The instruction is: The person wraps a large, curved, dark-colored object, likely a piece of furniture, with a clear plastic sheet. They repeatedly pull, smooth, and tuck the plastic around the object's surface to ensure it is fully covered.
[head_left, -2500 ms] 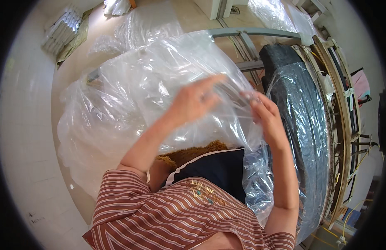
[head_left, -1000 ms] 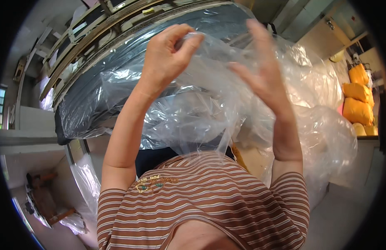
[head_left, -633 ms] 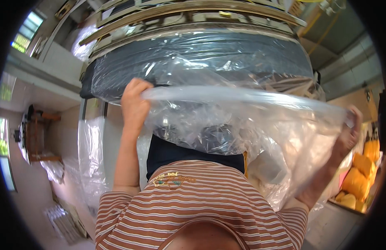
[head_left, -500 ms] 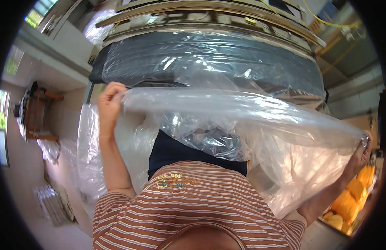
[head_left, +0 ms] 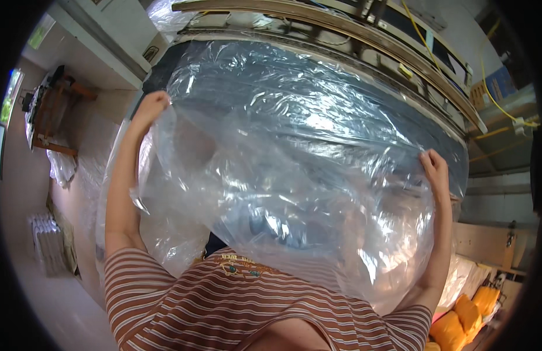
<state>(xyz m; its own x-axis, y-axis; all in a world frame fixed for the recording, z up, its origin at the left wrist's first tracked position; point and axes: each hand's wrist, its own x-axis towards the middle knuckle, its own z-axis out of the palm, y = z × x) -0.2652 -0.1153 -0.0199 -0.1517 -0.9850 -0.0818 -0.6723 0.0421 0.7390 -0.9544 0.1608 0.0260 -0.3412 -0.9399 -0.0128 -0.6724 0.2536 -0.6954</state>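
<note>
Hands (head_left: 151, 110) (head_left: 436, 168) closer tog. on sheet (head_left: 300, 205) now

Left hand (head_left: 151, 109): reached forward, fingers (head_left: 161, 98) curled in a pinch.
Right hand (head_left: 436, 168): was raised well apart from it, fingers bent.
Left arm (head_left: 123, 193): stretched forward.
Right arm (head_left: 441, 240): did likewise.

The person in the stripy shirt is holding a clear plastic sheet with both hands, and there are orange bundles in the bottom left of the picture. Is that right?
Not quite: the orange bundles are at the bottom right, as the head view shows. The rest is right: the left hand and right hand both hold the clear plastic sheet.
</note>
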